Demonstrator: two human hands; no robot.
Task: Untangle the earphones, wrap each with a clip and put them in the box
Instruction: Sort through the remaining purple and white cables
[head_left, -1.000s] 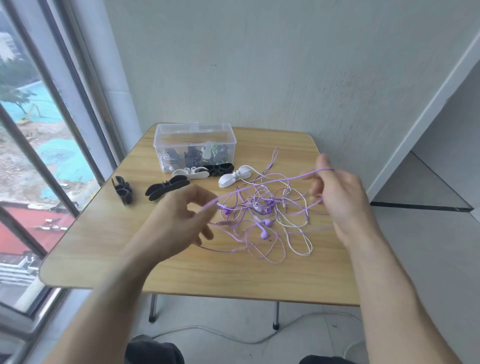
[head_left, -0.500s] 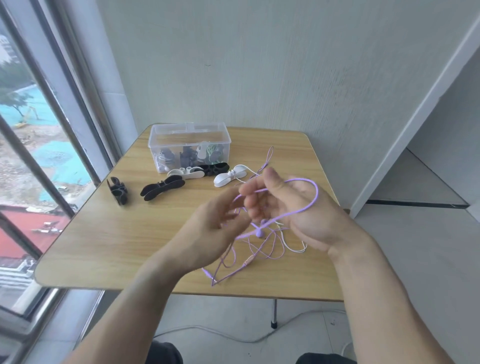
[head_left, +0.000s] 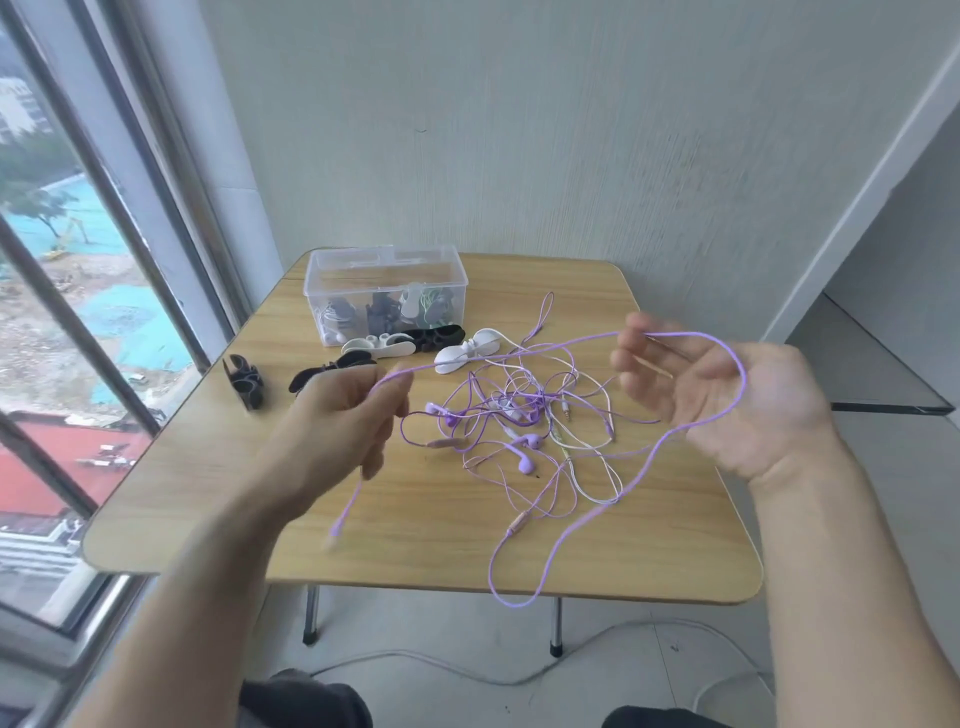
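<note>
A tangle of purple and white earphones (head_left: 524, 421) lies on the wooden table (head_left: 218, 499). One purple cord (head_left: 519, 352) runs taut between my hands above it. My left hand (head_left: 337, 421) pinches the cord, whose plug end dangles below toward the table. My right hand (head_left: 727, 400) is palm-up with the cord looped around it and held by the fingertips; a long loop hangs past the table's front edge. A clear plastic box (head_left: 384, 296) at the back holds several wrapped earphones. Black clips (head_left: 244, 382) (head_left: 332, 370) and white clips (head_left: 376, 345) (head_left: 467, 353) lie before it.
A window with dark frames (head_left: 104, 218) runs along the left, the wall stands right behind the table. A white cable (head_left: 467, 670) lies on the floor under the table. My knees show at the bottom edge.
My hands, close together half a second ago, have moved apart, drawing the purple cord out between them. The cord's loop now hangs lower, past the table's front edge.
</note>
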